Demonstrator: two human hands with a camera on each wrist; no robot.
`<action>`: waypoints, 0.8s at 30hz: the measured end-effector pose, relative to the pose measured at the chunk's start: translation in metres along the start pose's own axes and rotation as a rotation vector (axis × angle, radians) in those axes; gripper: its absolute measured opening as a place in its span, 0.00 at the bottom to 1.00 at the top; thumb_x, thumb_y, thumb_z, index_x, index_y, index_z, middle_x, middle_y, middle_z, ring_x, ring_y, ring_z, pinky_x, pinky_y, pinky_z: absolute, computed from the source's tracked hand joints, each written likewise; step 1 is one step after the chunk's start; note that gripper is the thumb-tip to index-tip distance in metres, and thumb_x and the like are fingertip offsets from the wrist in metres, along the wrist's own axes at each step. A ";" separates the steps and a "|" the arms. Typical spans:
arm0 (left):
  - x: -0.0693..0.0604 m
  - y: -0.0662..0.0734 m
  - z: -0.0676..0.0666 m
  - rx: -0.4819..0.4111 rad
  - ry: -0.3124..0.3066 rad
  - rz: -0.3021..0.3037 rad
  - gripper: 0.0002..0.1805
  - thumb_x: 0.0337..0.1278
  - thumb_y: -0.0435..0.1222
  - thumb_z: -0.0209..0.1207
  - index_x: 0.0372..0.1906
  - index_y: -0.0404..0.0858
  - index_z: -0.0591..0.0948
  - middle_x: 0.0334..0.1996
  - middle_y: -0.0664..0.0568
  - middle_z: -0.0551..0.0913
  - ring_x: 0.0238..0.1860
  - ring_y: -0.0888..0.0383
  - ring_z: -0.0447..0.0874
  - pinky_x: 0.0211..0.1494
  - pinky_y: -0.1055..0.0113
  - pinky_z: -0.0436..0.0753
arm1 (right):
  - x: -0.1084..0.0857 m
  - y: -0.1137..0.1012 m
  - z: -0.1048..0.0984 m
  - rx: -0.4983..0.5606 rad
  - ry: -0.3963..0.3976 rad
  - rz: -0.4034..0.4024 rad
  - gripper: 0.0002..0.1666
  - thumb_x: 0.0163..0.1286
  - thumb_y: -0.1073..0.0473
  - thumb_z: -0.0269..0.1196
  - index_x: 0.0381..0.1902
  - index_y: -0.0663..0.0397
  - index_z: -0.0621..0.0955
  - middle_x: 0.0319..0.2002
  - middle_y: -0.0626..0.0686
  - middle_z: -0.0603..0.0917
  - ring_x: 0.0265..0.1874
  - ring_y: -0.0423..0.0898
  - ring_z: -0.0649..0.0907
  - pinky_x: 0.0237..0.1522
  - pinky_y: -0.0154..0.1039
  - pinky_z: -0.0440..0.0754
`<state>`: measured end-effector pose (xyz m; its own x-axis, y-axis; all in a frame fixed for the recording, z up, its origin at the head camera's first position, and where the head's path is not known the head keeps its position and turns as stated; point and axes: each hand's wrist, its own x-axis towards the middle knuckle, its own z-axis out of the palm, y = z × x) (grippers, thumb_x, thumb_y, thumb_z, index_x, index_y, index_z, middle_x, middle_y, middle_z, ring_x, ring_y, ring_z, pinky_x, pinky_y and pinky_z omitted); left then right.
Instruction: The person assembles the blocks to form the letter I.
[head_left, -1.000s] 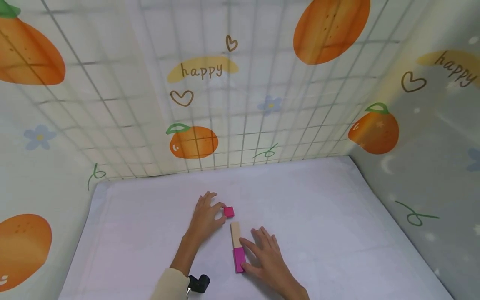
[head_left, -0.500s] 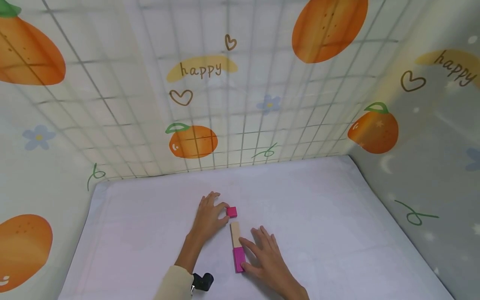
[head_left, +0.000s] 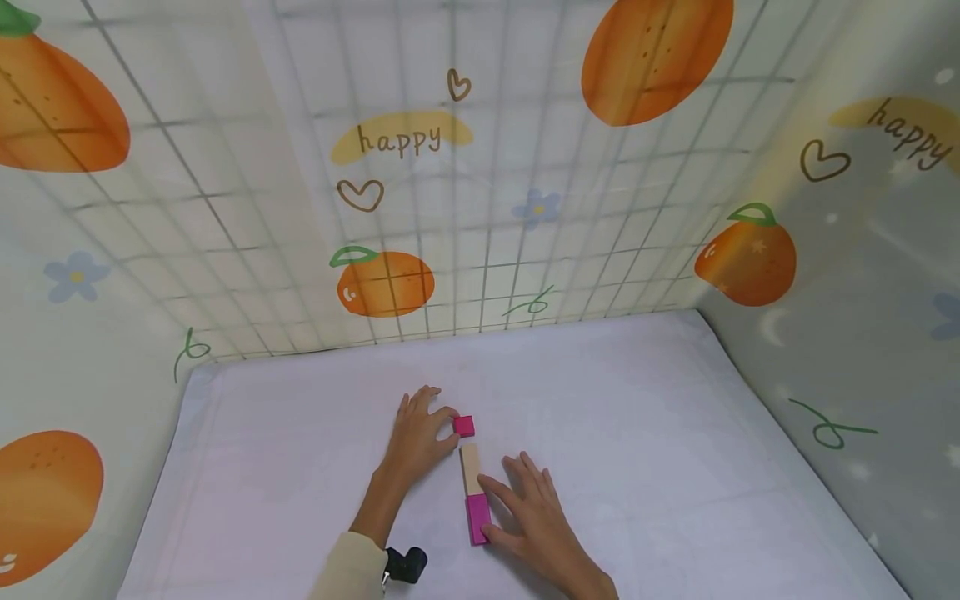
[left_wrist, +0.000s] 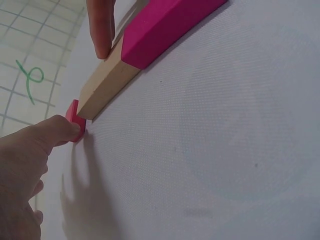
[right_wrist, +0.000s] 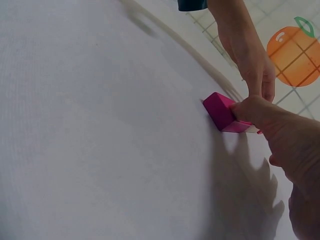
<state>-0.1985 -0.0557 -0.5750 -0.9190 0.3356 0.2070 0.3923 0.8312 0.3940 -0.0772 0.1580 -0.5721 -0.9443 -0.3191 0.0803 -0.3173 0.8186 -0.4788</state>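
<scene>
My left hand point(head_left: 415, 433) pinches a small pink block point(head_left: 464, 426) between thumb and forefinger at its left side, its other fingers spread. Just nearer to me, with a narrow gap in the head view, lies a plain wooden block point(head_left: 470, 468). A magenta block point(head_left: 477, 520) meets it end to end, forming a line. From the right, my right hand point(head_left: 536, 521) touches this line: the forefinger at the plain block's side, the thumb at the magenta block's near end. In the left wrist view, the left thumb covers part of the pink block point(left_wrist: 76, 120).
A white cloth point(head_left: 637, 433) covers the table. Behind it rises a curtain point(head_left: 480, 192) printed with oranges and a grid, and a similar one stands at the right. A black device point(head_left: 406, 565) sits at the left wrist.
My left hand has slid a little to the right with the pink block, then stayed nearly still. The right hand and the other two blocks have hardly moved.
</scene>
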 end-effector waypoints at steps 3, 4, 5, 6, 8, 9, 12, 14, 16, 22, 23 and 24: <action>0.000 0.000 0.000 0.012 0.003 0.001 0.14 0.57 0.43 0.67 0.48 0.47 0.86 0.66 0.43 0.72 0.72 0.45 0.61 0.73 0.37 0.54 | 0.000 0.000 0.000 0.000 0.007 -0.005 0.36 0.59 0.41 0.71 0.66 0.32 0.76 0.70 0.59 0.67 0.75 0.63 0.55 0.69 0.72 0.49; 0.000 0.000 0.001 0.014 0.004 0.001 0.14 0.57 0.43 0.67 0.48 0.47 0.86 0.66 0.43 0.72 0.72 0.45 0.61 0.73 0.37 0.53 | 0.000 0.000 0.000 0.002 0.009 -0.007 0.36 0.59 0.41 0.71 0.66 0.33 0.76 0.70 0.59 0.67 0.75 0.63 0.55 0.69 0.72 0.49; 0.000 0.000 0.001 0.016 0.004 0.000 0.14 0.57 0.42 0.67 0.48 0.47 0.86 0.66 0.43 0.72 0.72 0.45 0.61 0.73 0.36 0.53 | -0.001 0.001 0.001 0.002 0.009 -0.008 0.36 0.59 0.41 0.71 0.66 0.33 0.76 0.70 0.59 0.67 0.75 0.63 0.55 0.69 0.72 0.49; 0.000 0.000 0.001 0.018 0.002 -0.002 0.14 0.57 0.42 0.67 0.48 0.48 0.86 0.66 0.43 0.72 0.72 0.46 0.61 0.73 0.36 0.53 | -0.001 0.001 0.001 0.003 0.009 -0.009 0.36 0.59 0.41 0.70 0.66 0.33 0.76 0.70 0.59 0.67 0.75 0.63 0.54 0.69 0.72 0.49; 0.000 0.000 0.000 0.017 0.003 0.001 0.14 0.57 0.42 0.67 0.48 0.48 0.86 0.66 0.43 0.72 0.72 0.46 0.61 0.73 0.36 0.53 | -0.001 0.002 0.001 0.001 0.011 -0.011 0.36 0.59 0.41 0.70 0.67 0.32 0.76 0.70 0.59 0.67 0.75 0.63 0.54 0.69 0.72 0.49; 0.000 0.000 0.000 0.016 0.003 0.003 0.13 0.57 0.42 0.67 0.48 0.47 0.86 0.66 0.43 0.72 0.72 0.46 0.61 0.73 0.36 0.53 | -0.001 0.002 0.001 -0.002 0.010 -0.011 0.37 0.59 0.40 0.70 0.67 0.32 0.76 0.70 0.59 0.67 0.75 0.63 0.54 0.69 0.72 0.49; 0.000 0.000 0.000 0.012 0.004 0.008 0.13 0.57 0.42 0.66 0.48 0.47 0.86 0.66 0.43 0.72 0.72 0.45 0.61 0.72 0.35 0.53 | -0.001 0.002 0.002 -0.009 0.011 -0.011 0.37 0.59 0.40 0.70 0.67 0.32 0.76 0.71 0.59 0.67 0.75 0.63 0.54 0.69 0.72 0.49; 0.000 -0.001 -0.001 0.017 0.005 0.011 0.14 0.57 0.42 0.66 0.49 0.47 0.86 0.66 0.43 0.72 0.72 0.45 0.60 0.72 0.35 0.54 | -0.001 0.002 0.002 -0.013 0.013 -0.014 0.37 0.59 0.40 0.70 0.67 0.33 0.76 0.70 0.59 0.67 0.75 0.64 0.55 0.68 0.72 0.50; -0.001 -0.001 -0.001 0.026 -0.003 0.008 0.15 0.58 0.43 0.66 0.51 0.47 0.86 0.67 0.43 0.71 0.73 0.45 0.60 0.72 0.35 0.53 | -0.001 0.002 0.002 -0.015 0.018 -0.020 0.36 0.59 0.41 0.71 0.66 0.34 0.76 0.70 0.59 0.67 0.74 0.64 0.55 0.68 0.72 0.50; -0.005 -0.002 -0.004 0.030 -0.008 0.018 0.23 0.59 0.45 0.66 0.60 0.47 0.82 0.70 0.44 0.68 0.74 0.45 0.58 0.72 0.34 0.52 | -0.001 0.001 0.001 -0.021 0.031 -0.033 0.36 0.59 0.42 0.72 0.66 0.37 0.77 0.69 0.61 0.68 0.74 0.65 0.57 0.67 0.73 0.52; -0.006 -0.002 -0.005 0.028 -0.004 0.023 0.24 0.59 0.45 0.67 0.60 0.47 0.82 0.70 0.43 0.68 0.74 0.45 0.58 0.72 0.34 0.52 | -0.001 0.000 0.001 -0.021 0.030 -0.031 0.36 0.59 0.42 0.71 0.66 0.37 0.77 0.69 0.61 0.68 0.74 0.65 0.56 0.67 0.73 0.52; -0.007 -0.001 -0.006 0.026 0.001 0.028 0.24 0.59 0.45 0.67 0.61 0.46 0.82 0.70 0.43 0.67 0.74 0.45 0.58 0.72 0.33 0.52 | -0.001 0.000 0.001 -0.021 0.029 -0.030 0.36 0.59 0.42 0.71 0.66 0.37 0.77 0.69 0.61 0.68 0.74 0.65 0.56 0.68 0.73 0.52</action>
<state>-0.1925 -0.0616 -0.5717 -0.9078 0.3581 0.2184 0.4163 0.8329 0.3647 -0.0762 0.1580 -0.5732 -0.9365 -0.3297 0.1199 -0.3468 0.8189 -0.4572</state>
